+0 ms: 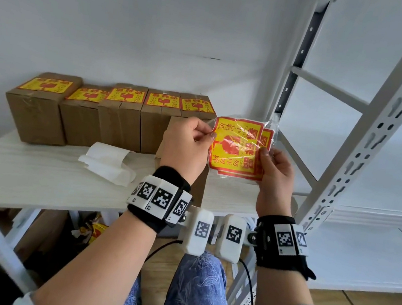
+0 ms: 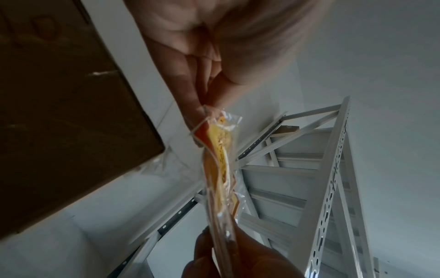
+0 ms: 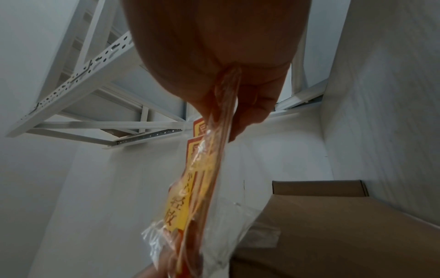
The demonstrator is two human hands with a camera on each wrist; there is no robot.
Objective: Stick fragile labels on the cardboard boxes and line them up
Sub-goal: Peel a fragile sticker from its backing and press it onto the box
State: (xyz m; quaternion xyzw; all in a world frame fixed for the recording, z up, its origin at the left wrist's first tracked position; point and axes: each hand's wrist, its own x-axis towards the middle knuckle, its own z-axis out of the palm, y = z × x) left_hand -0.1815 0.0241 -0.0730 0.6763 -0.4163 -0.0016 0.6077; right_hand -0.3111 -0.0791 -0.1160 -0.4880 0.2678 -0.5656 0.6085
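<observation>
A clear plastic bag of yellow-and-red fragile labels (image 1: 239, 150) is held up in front of me by both hands. My left hand (image 1: 207, 134) pinches its upper left corner, and my right hand (image 1: 264, 153) pinches its right edge. The left wrist view shows the bag (image 2: 221, 169) edge-on below the pinching left hand (image 2: 204, 84). In the right wrist view the bag (image 3: 197, 188) hangs from the right hand (image 3: 214, 65). Several labelled cardboard boxes (image 1: 119, 120) stand in a row at the back of the table. Another box (image 1: 173, 122) stands mostly hidden behind my left hand.
Peeled white backing papers (image 1: 108, 162) lie on the pale wooden table (image 1: 35, 180) in front of the row. A white metal shelf rack (image 1: 350, 147) stands close on the right. Cartons and scraps sit under the table (image 1: 93, 230).
</observation>
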